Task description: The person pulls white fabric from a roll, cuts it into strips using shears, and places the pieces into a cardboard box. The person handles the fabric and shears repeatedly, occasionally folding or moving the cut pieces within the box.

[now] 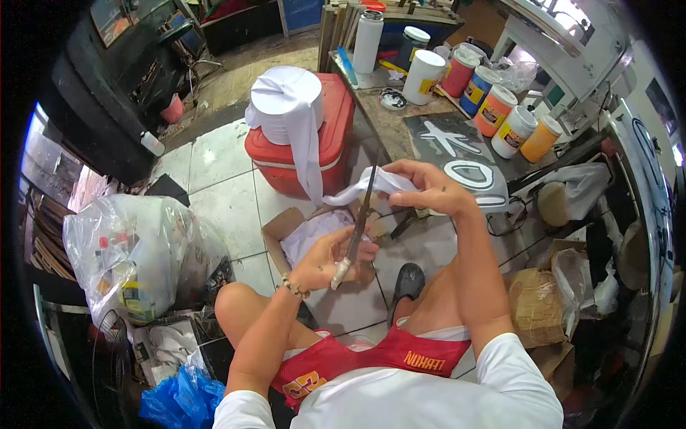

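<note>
My left hand [330, 259], with a beaded bracelet at its wrist, is closed around the lower part of a long knife. The knife [365, 207] has a dark narrow blade pointing up and away, and a pale, wrapped-looking handle end. My right hand [432, 189] pinches a white fabric strip [354, 191] just beyond the blade. This strip passes behind the blade and runs left to a large white roll [286, 107] on a red cooler [300, 161]. Below my hands, an open cardboard box [274, 239] contains white fabric.
A work table [379, 114] at the upper right bears several paint jars [495, 111] and a dark painted board [446, 146]. Left stands a clear plastic bag [136, 250] of containers, with a blue bag [182, 397] nearer. A brown package [536, 307] lies right.
</note>
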Demonstrator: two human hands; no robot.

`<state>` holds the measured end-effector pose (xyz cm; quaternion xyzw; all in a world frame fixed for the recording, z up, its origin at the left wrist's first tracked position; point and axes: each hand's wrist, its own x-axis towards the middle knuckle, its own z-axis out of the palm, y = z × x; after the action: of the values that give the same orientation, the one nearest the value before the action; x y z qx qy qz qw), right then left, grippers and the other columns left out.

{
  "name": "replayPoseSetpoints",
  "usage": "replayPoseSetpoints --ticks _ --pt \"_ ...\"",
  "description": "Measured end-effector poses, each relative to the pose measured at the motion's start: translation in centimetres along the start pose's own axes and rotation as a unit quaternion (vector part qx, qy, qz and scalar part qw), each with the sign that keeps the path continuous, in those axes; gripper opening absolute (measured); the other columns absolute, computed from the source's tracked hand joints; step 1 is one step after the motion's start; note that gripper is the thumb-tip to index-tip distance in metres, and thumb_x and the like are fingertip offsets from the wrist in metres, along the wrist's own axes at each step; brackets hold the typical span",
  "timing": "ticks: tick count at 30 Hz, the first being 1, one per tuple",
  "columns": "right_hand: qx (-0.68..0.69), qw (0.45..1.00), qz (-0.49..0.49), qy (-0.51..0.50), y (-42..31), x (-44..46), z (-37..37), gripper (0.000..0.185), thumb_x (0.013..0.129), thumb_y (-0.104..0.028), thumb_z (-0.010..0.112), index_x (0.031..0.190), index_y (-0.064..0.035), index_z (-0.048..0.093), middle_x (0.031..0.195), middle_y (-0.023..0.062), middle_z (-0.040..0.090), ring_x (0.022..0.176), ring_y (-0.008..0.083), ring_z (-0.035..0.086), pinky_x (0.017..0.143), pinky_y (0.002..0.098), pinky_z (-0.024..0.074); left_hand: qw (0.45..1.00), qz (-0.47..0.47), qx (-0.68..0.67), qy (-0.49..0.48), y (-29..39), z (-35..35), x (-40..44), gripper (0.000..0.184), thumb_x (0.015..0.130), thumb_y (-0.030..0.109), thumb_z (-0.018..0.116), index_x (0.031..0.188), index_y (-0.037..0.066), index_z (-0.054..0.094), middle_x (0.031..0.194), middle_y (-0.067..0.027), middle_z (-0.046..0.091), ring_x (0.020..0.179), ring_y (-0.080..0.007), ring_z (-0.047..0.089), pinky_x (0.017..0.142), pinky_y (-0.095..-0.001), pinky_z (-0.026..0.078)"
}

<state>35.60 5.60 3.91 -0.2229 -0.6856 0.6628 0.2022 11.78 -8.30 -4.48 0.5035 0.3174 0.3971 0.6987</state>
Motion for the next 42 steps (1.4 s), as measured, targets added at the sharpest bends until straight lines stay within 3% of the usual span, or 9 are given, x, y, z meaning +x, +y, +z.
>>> replayPoseSetpoints --ticks 6,10,19,23,26,31,33,39,42 --pt "-0.077 0.993 0.085 0.042 0.1 0.9 0.4 0.029 0.094 -0.026 0.069 0.106 -0.0002 0.063 0.082 -0.0002 0.062 0.079 0.0089 0.061 0.075 0.0254 0.0495 1.000 0.003 -0.016 -0.008 0.5 0.6 -0.1 0.077 0.074 0.018 0.088 0.137 0.005 0.046 0.122 -0.0130 0.065 0.110 -0.0183 0.063 0.092 -0.0320 0.051" --pt "0.009 0.989 -0.072 0.132 1.0 1.6 2.5 0.028 0.095 -0.023 0.066 0.113 -0.0013 0.063 0.103 0.0038 0.061 0.091 0.0114 0.061 0.076 0.0272 0.0526 1.000 0.014 -0.012 -0.009 1.1 0.7 -0.3 0.076 0.075 0.020 0.086 0.137 0.003 0.045 0.122 -0.0160 0.064 0.110 -0.0214 0.064 0.093 -0.0335 0.052" --pt "0.059 0.998 -0.011 -0.021 1.3 2.1 3.5 0.038 0.099 -0.021 0.059 0.132 -0.0012 0.057 0.132 0.0097 0.062 0.117 0.0164 0.062 0.096 0.0332 0.0495 0.997 0.059 -0.041 -0.032 1.1 0.9 -0.4 0.096 0.072 0.021 0.086 0.147 0.000 0.030 0.137 -0.0232 0.053 0.127 -0.0295 0.054 0.110 -0.0421 0.042" --pt "0.056 0.998 -0.019 -0.017 1.8 2.5 4.9 0.032 0.102 -0.019 0.054 0.129 -0.0020 0.058 0.125 0.0066 0.065 0.103 0.0104 0.062 0.083 0.0263 0.0499 0.989 0.075 -0.124 -0.033 0.1 0.6 0.0 0.104 0.063 0.016 0.086 0.148 0.002 0.029 0.143 -0.0241 0.048 0.129 -0.0294 0.052 0.111 -0.0399 0.040" --pt "0.072 0.997 -0.020 0.020 1.9 2.6 4.6 0.021 0.100 -0.024 0.059 0.110 -0.0052 0.060 0.092 -0.0042 0.058 0.083 0.0060 0.053 0.072 0.0235 0.0453 0.995 0.050 -0.091 0.001 0.9 0.8 -0.3 0.105 0.063 0.020 0.088 0.148 0.002 0.030 0.143 -0.0235 0.047 0.128 -0.0286 0.052 0.111 -0.0386 0.040" --pt "-0.047 0.995 -0.067 0.061 0.8 2.2 3.4 0.025 0.100 -0.017 0.054 0.121 -0.0051 0.060 0.106 0.0013 0.062 0.095 0.0075 0.055 0.082 0.0251 0.0468 0.982 -0.006 -0.185 0.025 0.3 0.2 -0.1 0.086 0.068 0.012 0.088 0.140 -0.001 0.043 0.124 -0.0262 0.062 0.112 -0.0280 0.065 0.097 -0.0402 0.052" --pt "-0.058 0.994 -0.072 0.059 1.0 1.9 2.5 0.034 0.101 -0.015 0.051 0.132 -0.0063 0.059 0.119 0.0056 0.065 0.112 0.0111 0.057 0.097 0.0290 0.0446 0.997 -0.054 -0.043 0.046 1.3 0.6 -0.4 0.079 0.070 0.009 0.086 0.137 -0.002 0.045 0.118 -0.0277 0.065 0.108 -0.0294 0.067 0.091 -0.0408 0.055" --pt "-0.090 0.995 -0.041 -0.032 4.0 2.4 2.7 0.033 0.101 -0.018 0.052 0.130 -0.0036 0.058 0.121 0.0065 0.064 0.112 0.0124 0.057 0.099 0.0291 0.0433 0.993 0.087 -0.072 0.031 0.0 0.9 0.3 0.077 0.077 0.007 0.081 0.142 -0.002 0.040 0.123 -0.0200 0.064 0.102 -0.0231 0.068 0.088 -0.0328 0.056" --pt "-0.076 0.995 -0.062 -0.022 3.2 2.5 3.6 0.031 0.102 -0.019 0.052 0.128 -0.0022 0.057 0.122 0.0069 0.064 0.110 0.0121 0.056 0.097 0.0294 0.0442 0.986 0.024 -0.124 0.111 -0.1 1.3 0.3 0.074 0.074 0.008 0.082 0.137 -0.003 0.045 0.110 -0.0233 0.069 0.089 -0.0271 0.072 0.079 -0.0358 0.059"
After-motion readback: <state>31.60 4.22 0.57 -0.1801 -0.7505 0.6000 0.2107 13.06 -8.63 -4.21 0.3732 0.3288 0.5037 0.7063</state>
